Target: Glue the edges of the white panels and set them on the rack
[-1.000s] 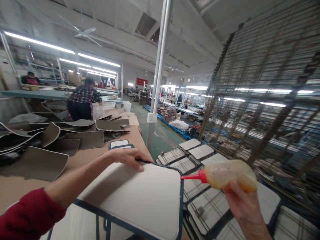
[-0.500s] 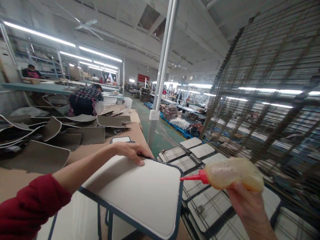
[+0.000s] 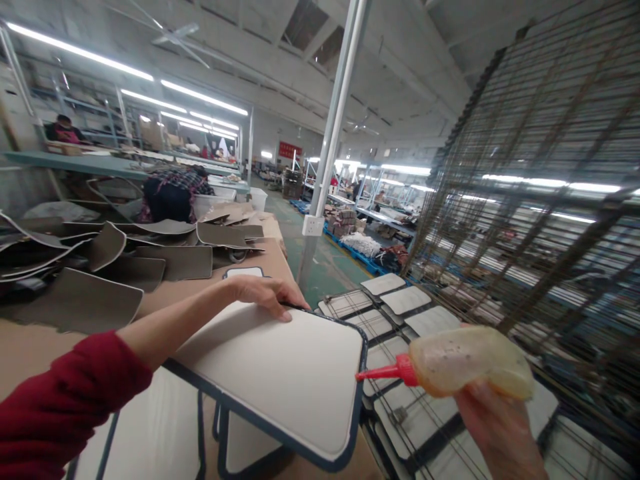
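Note:
My left hand (image 3: 267,295) grips the far edge of a white mat piece with dark blue binding (image 3: 280,377), fingers curled over its top, and holds it up over the brown table (image 3: 30,353). My right hand (image 3: 495,427) holds a soft yellowish glue bottle (image 3: 467,363) with a red nozzle (image 3: 383,373). The nozzle tip sits right at the piece's right edge. More white pieces with blue binding (image 3: 150,433) lie under the lifted one.
Grey mat pieces (image 3: 75,300) are heaped on the table's left. A wire drying rack (image 3: 525,220) with white pieces on its lower shelf (image 3: 405,300) fills the right. A white pillar (image 3: 333,147) stands ahead. A person in a plaid shirt (image 3: 173,193) bends over behind the table.
The view has drifted; the bottle sits slightly lower, its nozzle still at the mat's right edge. The person in plaid has bent further down.

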`<state>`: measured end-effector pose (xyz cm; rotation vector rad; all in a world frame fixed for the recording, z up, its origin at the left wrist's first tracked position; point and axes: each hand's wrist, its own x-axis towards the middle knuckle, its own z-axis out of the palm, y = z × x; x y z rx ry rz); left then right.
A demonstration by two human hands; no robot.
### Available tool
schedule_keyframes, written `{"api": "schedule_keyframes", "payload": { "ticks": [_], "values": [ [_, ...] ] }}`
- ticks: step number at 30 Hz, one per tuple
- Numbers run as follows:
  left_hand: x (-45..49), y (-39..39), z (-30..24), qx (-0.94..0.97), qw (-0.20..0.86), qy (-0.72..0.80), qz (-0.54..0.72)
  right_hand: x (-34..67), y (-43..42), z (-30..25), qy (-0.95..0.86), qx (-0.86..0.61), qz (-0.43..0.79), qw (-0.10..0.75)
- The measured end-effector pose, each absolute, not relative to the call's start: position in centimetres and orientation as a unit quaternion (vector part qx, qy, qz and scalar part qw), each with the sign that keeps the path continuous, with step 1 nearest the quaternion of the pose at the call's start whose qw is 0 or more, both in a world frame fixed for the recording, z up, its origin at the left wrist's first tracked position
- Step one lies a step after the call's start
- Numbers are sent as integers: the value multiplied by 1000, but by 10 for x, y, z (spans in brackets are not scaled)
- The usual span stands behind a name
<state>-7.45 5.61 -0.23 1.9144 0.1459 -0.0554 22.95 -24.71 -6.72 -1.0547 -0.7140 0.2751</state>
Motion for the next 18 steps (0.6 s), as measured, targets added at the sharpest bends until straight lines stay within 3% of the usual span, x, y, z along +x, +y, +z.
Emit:
{"api": "schedule_keyframes", "payload": {
  "ticks": [18],
  "values": [
    [-76, 53, 1, 788, 605, 102, -44, 201, -271, -71, -327, -498, 186, 781]
  ]
}}
